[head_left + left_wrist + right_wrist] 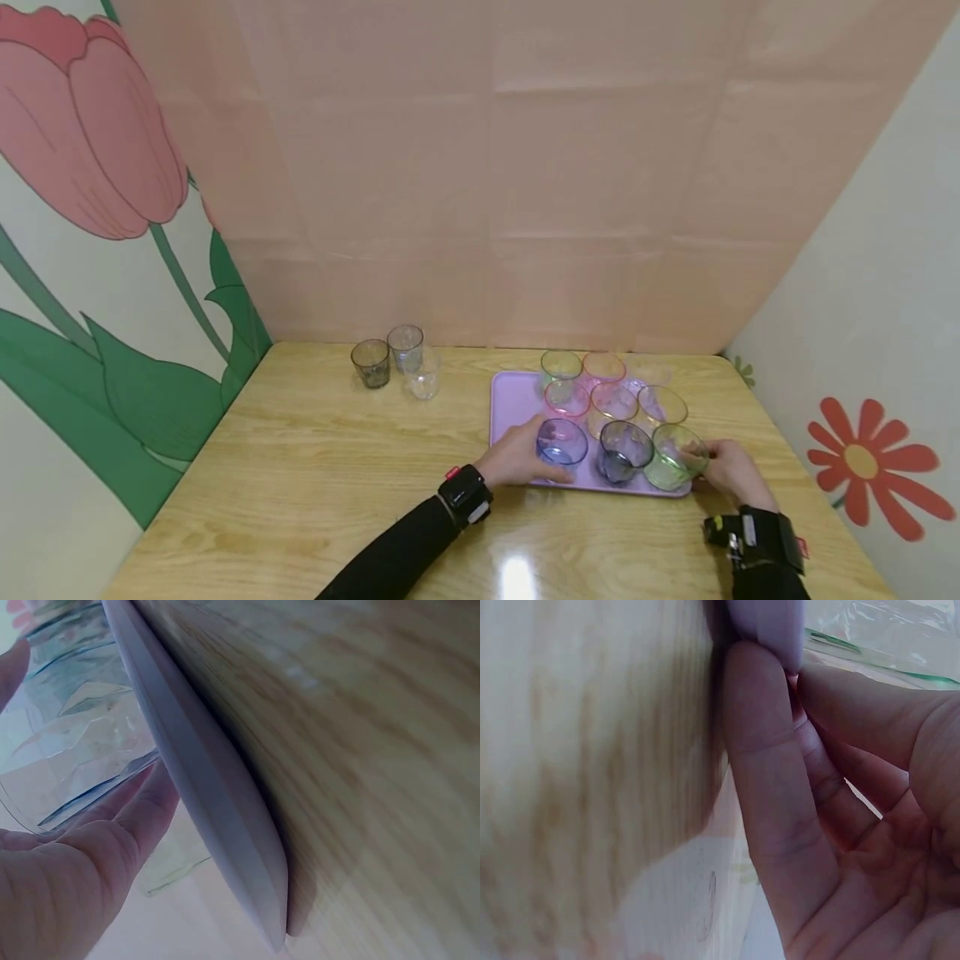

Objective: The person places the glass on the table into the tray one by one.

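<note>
A purple tray [513, 404] carries several tinted drinking glasses in rows. My left hand [513, 457] curls around the blue glass [562, 446] at the tray's front left, with the thumb at its near side. In the left wrist view, fingers [146, 814] lie against this glass just inside the tray rim [214, 787]. My right hand [738, 475] is at the tray's front right corner, beside the green glass [666, 471]. The right wrist view shows its thumb and a finger [761, 712] pinching the tray edge [769, 630]. Between the hands stands a dark grey glass [622, 458].
Away from the tray, a dark brown glass [371, 367], a grey glass [406, 346] and a clear glass [423, 382] stand at the table's back left. A beige covering [480, 208] rises behind the wooden table [300, 467]. A flower-painted wall [885, 292] borders the right side.
</note>
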`<state>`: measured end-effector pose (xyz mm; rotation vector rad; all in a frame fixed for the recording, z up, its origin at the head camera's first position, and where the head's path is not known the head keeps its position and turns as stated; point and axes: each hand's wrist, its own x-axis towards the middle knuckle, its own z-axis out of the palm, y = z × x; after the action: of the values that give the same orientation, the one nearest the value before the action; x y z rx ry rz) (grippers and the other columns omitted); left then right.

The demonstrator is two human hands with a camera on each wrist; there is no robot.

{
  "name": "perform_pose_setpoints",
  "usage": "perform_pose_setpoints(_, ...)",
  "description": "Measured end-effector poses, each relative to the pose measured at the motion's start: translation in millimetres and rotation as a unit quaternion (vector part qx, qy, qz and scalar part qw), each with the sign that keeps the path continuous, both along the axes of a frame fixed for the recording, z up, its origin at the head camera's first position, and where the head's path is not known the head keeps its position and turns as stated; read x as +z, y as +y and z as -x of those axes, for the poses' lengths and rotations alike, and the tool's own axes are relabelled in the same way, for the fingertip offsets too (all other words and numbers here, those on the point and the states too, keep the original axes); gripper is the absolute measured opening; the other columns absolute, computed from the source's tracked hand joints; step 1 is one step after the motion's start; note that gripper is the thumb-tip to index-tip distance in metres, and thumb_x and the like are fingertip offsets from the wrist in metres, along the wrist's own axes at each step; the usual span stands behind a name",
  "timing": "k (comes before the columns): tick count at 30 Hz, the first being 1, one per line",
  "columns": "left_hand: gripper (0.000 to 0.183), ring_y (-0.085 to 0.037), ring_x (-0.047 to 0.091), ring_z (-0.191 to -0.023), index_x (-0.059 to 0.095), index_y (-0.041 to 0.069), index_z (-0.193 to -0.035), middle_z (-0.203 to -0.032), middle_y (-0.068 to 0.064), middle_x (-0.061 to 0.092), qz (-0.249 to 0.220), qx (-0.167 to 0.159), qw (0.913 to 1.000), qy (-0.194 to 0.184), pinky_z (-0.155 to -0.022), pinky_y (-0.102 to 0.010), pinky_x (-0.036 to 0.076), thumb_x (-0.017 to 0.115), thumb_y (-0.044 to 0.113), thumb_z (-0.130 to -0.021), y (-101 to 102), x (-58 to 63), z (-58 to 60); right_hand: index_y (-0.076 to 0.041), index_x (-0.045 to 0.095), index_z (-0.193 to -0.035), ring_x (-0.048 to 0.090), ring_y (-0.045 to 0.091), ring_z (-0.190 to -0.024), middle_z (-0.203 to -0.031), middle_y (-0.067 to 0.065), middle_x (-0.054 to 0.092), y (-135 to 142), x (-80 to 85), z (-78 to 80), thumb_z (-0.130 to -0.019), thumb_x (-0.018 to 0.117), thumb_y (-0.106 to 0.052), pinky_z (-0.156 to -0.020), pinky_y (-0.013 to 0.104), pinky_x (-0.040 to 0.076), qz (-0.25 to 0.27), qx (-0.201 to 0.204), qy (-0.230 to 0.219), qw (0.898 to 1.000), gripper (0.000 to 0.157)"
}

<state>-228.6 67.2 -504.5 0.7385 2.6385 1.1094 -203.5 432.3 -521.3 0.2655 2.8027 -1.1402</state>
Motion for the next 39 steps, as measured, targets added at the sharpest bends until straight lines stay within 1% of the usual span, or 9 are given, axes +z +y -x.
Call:
perform_pose_setpoints(4,0.093,-0.01,0.062,-0.107,0.047,0.015,-0.137,-0.12,-0.001,0.066,0.002,0.001,1.0,0.008,-0.09,-0.025,0.05,0.087,0.056,-0.063,3,-0.2,1.0,0.01,0.068,-0.105,0.059,0.018,-0.079,-0.095,0.018,0.066,0,-0.4,-0.8,-0.094,0.065,-0.02,-0.064,0.027,0.053,-0.008,0.002,0.009,1.0,0.033)
perform_pose_setpoints(6,0.093,-0.01,0.062,-0.106,0.047,0.015,-0.137,-0.12,-0.002,0.066,0.006,0.003,0.9999,0.012,-0.09,-0.025,0.05,0.086,0.056,-0.063,4,-0.6,1.2,0.011,0.068,-0.106,0.059,0.018,-0.08,-0.097,0.019,0.066,0,-0.5,-0.5,-0.094,0.065,-0.021,-0.065,0.028,0.054,0.0,0.002,0.008,1.0,0.034)
perform_pose_setpoints(13,0.092,-0.009,0.062,-0.106,0.047,0.017,-0.136,-0.12,-0.002,0.067,0.006,0.0,0.9998,0.017,-0.089,-0.024,0.05,0.087,0.056,-0.063,10,-1.7,2.1,0.012,0.063,-0.116,0.061,0.019,-0.08,-0.1,0.019,0.064,3,-2.6,2.6,-0.093,0.067,-0.021,-0.066,0.032,0.056,0.054,-0.031,-0.041,0.997,0.04)
perform_pose_setpoints(19,0.084,-0.008,0.062,-0.103,0.051,0.016,-0.132,-0.116,-0.001,0.068,-0.003,-0.013,0.9993,0.034,-0.088,-0.021,0.05,0.088,0.05,-0.064,13,-2.4,3.0,0.011,0.067,-0.109,0.06,0.018,-0.079,-0.097,0.017,0.066,3,-0.7,2.1,-0.093,0.066,-0.022,-0.065,0.03,0.054,0.028,-0.01,-0.018,0.999,0.037)
perform_pose_setpoints(24,0.082,-0.008,0.062,-0.102,0.052,0.015,-0.13,-0.115,0.0,0.069,-0.013,-0.018,0.9991,0.037,-0.087,-0.021,0.049,0.09,0.046,-0.064,13,-0.8,3.9,0.012,0.066,-0.111,0.061,0.017,-0.079,-0.1,0.021,0.067,2,0.3,2.9,-0.094,0.065,-0.02,-0.065,0.029,0.055,0.019,-0.002,-0.004,1.0,0.037)
perform_pose_setpoints(27,0.085,-0.01,0.063,-0.103,0.052,0.014,-0.132,-0.116,-0.002,0.069,-0.01,-0.011,0.9993,0.035,-0.087,-0.022,0.05,0.09,0.046,-0.064,14,0.5,3.4,0.013,0.065,-0.112,0.061,0.018,-0.079,-0.102,0.022,0.067,1,0.6,3.8,-0.094,0.065,-0.02,-0.065,0.031,0.056,0.024,-0.006,-0.007,1.0,0.038)
perform_pose_setpoints(31,0.085,-0.01,0.063,-0.1,0.053,0.013,-0.13,-0.112,-0.002,0.07,0.002,0.002,0.9996,0.028,-0.084,-0.022,0.051,0.09,0.048,-0.062,14,0.3,2.4,0.013,0.063,-0.116,0.061,0.019,-0.08,-0.103,0.021,0.065,0,1.2,3.4,-0.094,0.066,-0.021,-0.066,0.033,0.056,0.041,-0.017,-0.027,0.999,0.04)
perform_pose_setpoints(36,0.076,-0.007,0.063,-0.094,0.058,0.013,-0.123,-0.106,0.003,0.07,0.002,-0.008,0.9996,0.027,-0.079,-0.021,0.05,0.09,0.046,-0.063,15,-0.1,2.2,0.013,0.064,-0.114,0.061,0.019,-0.078,-0.098,0.019,0.066,1,-0.2,1.0,-0.094,0.066,-0.019,-0.064,0.032,0.056,0.034,-0.014,-0.02,0.999,0.038)
perform_pose_setpoints(39,0.074,-0.006,0.063,-0.096,0.058,0.014,-0.124,-0.107,0.004,0.07,0.003,-0.022,0.9992,0.033,-0.08,-0.021,0.05,0.09,0.044,-0.065,15,-1.1,3.0,0.013,0.066,-0.111,0.061,0.017,-0.076,-0.093,0.016,0.067,2,-1.9,-0.1,-0.093,0.066,-0.019,-0.063,0.031,0.055,0.027,-0.01,-0.011,1.0,0.036)
